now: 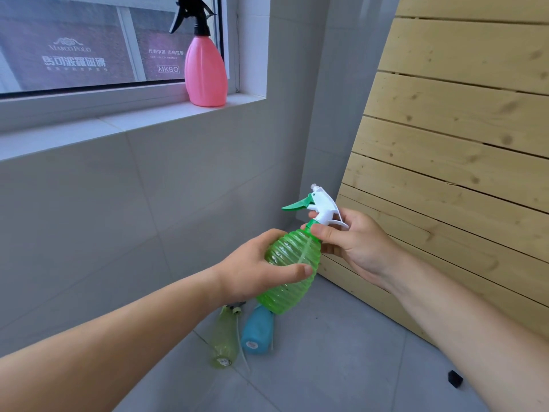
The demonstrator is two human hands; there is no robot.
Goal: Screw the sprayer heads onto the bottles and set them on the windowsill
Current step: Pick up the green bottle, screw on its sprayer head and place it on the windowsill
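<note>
My left hand (255, 269) grips the ribbed green bottle (289, 272) around its body, holding it tilted in the air. My right hand (353, 242) pinches the neck collar under the white sprayer head (322, 208) with its green trigger, which sits on the bottle's neck. A pink bottle (205, 69) with a black sprayer head (193, 13) stands upright at the right end of the white windowsill (133, 120). On the floor lie a pale green bottle (224, 340) and a blue bottle (258, 331), side by side.
A wooden slatted panel (460, 144) leans against the wall on the right. A small black piece (455, 379) lies on the grey tiled floor (326, 367) near my right forearm. The grey tiled wall (148, 203) is below the sill.
</note>
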